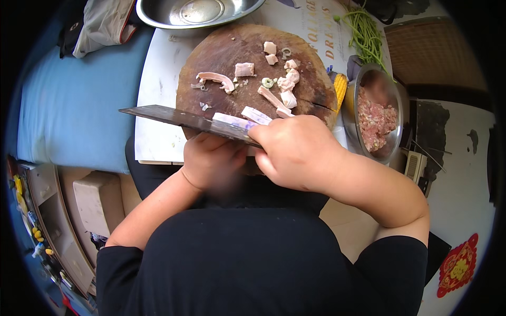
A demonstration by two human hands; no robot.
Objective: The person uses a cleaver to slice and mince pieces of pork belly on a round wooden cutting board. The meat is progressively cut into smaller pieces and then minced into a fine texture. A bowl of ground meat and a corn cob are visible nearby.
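Observation:
My right hand (295, 147) is closed round the handle end of a cleaver (174, 117), whose broad dark blade points left across the near edge of a round wooden chopping board (205, 58). My left hand (213, 158) is curled just on the near side of the blade; what its fingers hold, if anything, is hidden. Against the far side of the blade lie pale strips of fatty meat (232, 120) with purple marks. Further up the board are a curved meat strip (217, 79), a square piece (244, 69) and several small chunks (289, 81).
To the right stands a metal bowl of minced meat (375, 121), beside a corn cob (340, 87) and green beans (365, 36). A large metal basin (200, 11) sits beyond the board on the white table (153, 124). A blue padded seat (79, 105) is at left.

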